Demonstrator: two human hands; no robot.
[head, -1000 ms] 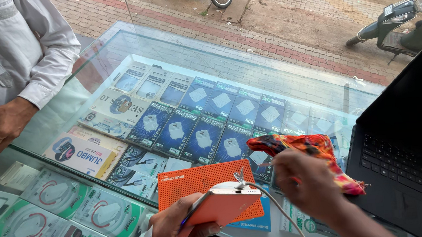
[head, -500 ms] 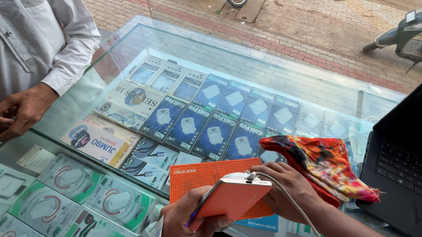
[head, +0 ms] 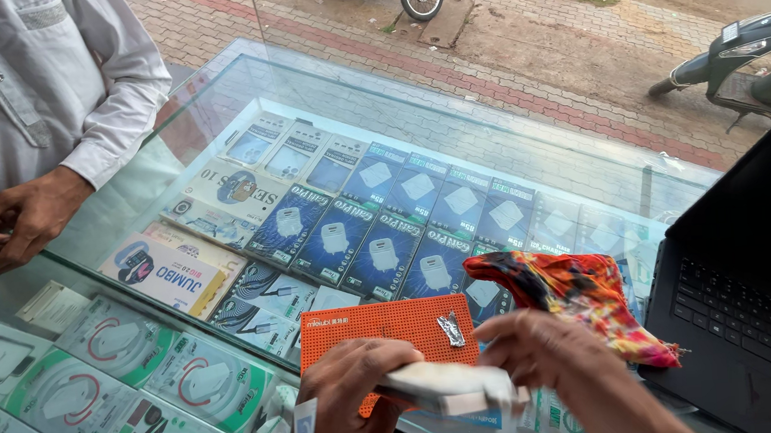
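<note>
We hold a thin white device [head: 447, 388], probably light and slippery; left hand [head: 353, 400] and right hand [head: 545, 364] closed on its edges.

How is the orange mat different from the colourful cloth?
The flat orange rectangular mat lies smooth on the glass counter; the crumpled red, yellow and blue patterned cloth is bunched up. The mat is one plain colour with tiny dots; the cloth has many colours. A small silvery piece rests on the mat. Both lie on the counter.
</note>
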